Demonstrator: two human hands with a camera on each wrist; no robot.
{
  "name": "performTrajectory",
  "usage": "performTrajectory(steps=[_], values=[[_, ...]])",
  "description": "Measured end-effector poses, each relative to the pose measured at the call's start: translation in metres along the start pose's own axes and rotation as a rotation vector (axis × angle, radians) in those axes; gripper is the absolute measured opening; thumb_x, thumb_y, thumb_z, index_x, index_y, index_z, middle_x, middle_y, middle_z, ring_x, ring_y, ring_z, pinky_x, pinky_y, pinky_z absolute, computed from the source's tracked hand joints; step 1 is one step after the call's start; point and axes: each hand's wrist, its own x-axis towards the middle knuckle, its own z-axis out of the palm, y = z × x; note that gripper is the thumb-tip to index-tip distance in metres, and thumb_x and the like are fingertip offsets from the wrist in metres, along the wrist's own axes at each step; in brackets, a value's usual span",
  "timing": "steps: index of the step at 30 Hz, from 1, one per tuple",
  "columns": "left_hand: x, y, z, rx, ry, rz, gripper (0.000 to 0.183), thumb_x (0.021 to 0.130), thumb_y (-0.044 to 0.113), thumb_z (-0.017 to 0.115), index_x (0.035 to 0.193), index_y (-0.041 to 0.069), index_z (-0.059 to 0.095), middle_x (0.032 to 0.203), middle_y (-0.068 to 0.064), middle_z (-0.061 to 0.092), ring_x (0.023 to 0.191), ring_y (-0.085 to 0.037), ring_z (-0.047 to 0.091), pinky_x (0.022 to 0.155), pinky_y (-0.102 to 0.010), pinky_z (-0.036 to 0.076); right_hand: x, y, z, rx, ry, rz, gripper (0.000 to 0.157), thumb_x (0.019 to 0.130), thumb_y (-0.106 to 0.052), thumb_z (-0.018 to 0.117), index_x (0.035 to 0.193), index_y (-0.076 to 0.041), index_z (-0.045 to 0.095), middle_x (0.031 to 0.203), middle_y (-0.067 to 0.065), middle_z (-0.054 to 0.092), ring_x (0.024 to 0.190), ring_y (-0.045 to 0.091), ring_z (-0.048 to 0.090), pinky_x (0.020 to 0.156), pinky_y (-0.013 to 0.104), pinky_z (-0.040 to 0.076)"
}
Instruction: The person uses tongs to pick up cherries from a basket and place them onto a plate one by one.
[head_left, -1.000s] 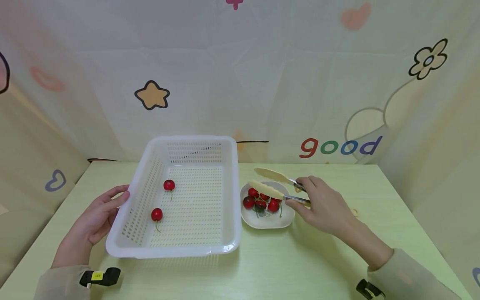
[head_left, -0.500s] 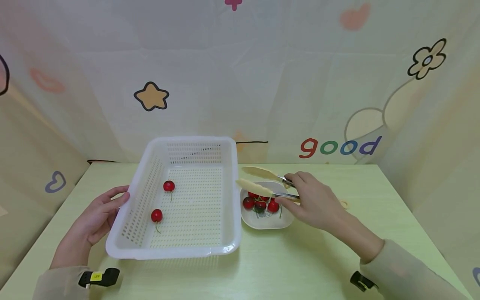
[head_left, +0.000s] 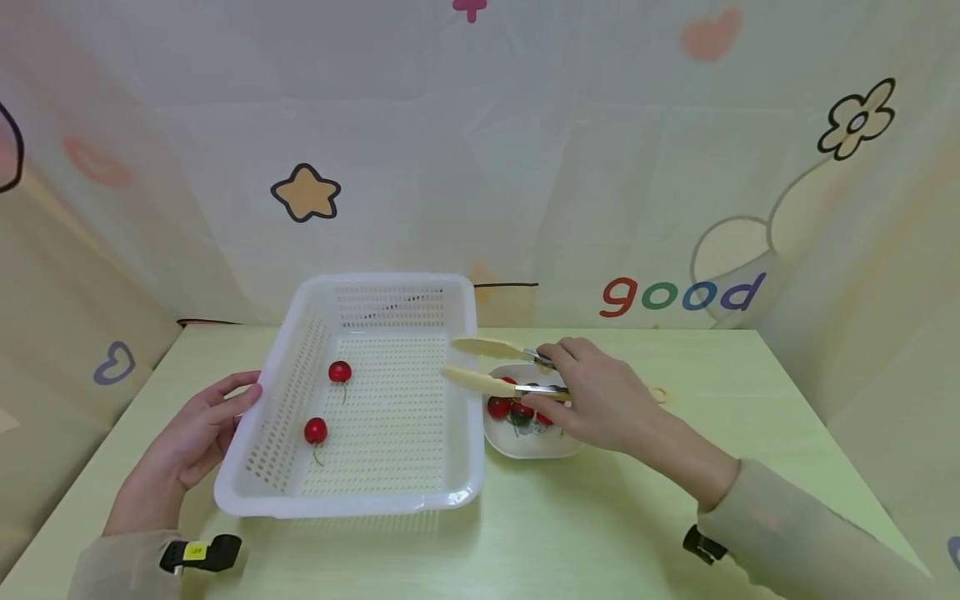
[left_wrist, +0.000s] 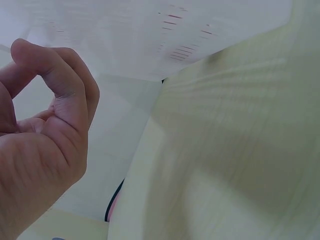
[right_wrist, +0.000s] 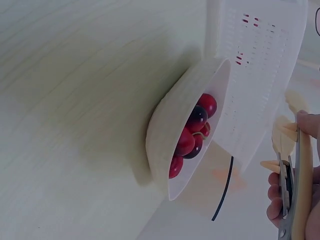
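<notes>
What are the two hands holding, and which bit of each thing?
The right hand grips the tongs by the handles, behind the cream tips. The left hand holds the white basket by its left rim.

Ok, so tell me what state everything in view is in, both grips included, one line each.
Left grip: holding the basket's left edge.
Right grip: holding the tongs.
Tongs: spread open, nothing between the tips.
White basket: two cherries inside.
Cherries in basket: apart, stems on.
Bowl: upright.
Cherries in bowl: clustered, partly hidden from above.
</notes>
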Motion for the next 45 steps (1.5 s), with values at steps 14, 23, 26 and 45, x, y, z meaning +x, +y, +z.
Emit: performTrajectory(steps=[14,23,26,45], values=[[0.002,-0.001,-0.001,-0.010,0.000,-0.002,0.021,0.110,0.017,0.050,0.124,0.029,0.060,0.111,0.001,0.073,0.093,-0.021,0.075,0.077,-0.040,0.062,0.014,-0.016,0.005,0.012,0.000,-0.100,0.056,0.092,-0.048,0.075,0.127,-0.006,0.064,0.110,0.005,0.064,0.098,0.020,0.060,0.065,0.033,0.055],[0.001,-0.002,-0.001,-0.012,0.010,-0.004,0.020,0.110,0.018,0.051,0.123,0.029,0.061,0.111,0.002,0.073,0.093,-0.021,0.075,0.077,-0.040,0.062,0.025,-0.030,0.013,-0.023,-0.003,-0.169,0.058,0.092,-0.050,0.072,0.126,-0.004,0.064,0.112,0.006,0.064,0.106,0.023,0.061,0.065,0.033,0.056],[0.001,-0.002,-0.001,-0.018,0.006,0.001,0.021,0.110,0.017,0.050,0.123,0.029,0.061,0.111,0.002,0.073,0.094,-0.021,0.074,0.077,-0.040,0.062,0.030,-0.034,0.014,-0.028,-0.012,-0.180,0.057,0.093,-0.051,0.072,0.126,-0.005,0.064,0.110,0.005,0.064,0.106,0.022,0.060,0.066,0.033,0.056],[0.001,-0.003,-0.003,-0.036,-0.015,0.005,0.022,0.110,0.016,0.049,0.123,0.028,0.061,0.112,0.001,0.073,0.094,-0.021,0.074,0.077,-0.040,0.062,0.064,-0.053,0.008,-0.046,-0.070,-0.177,0.060,0.095,-0.054,0.068,0.128,-0.004,0.063,0.109,0.004,0.064,0.096,0.020,0.061,0.067,0.035,0.055]])
